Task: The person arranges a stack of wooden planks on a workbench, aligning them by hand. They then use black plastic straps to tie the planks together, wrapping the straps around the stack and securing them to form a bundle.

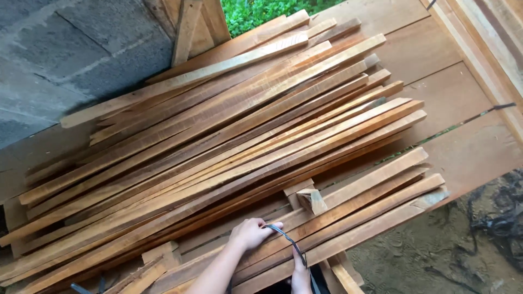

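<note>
The left hand (251, 233) lies on a bunch of long wooden sticks (348, 209), its fingers curled tight around one end of a thin dark strap (289, 242). The right hand (300, 275) is just below it, at the bottom edge of the view, and pinches the other part of the same strap. The strap bends in a loop from one hand to the other, over the sticks. A short wooden block (311, 200) sits just above the left hand. Past the block lies a big pile of long thin wooden slats (229, 130), all pointing the same slanted way. The slats rest on a wide wooden tabletop (452, 103). Far up and left of the hands is a grey block wall (71, 49). Green plants (256, 11) show at the very top. Right of the hands is muddy ground (436, 256)
</note>
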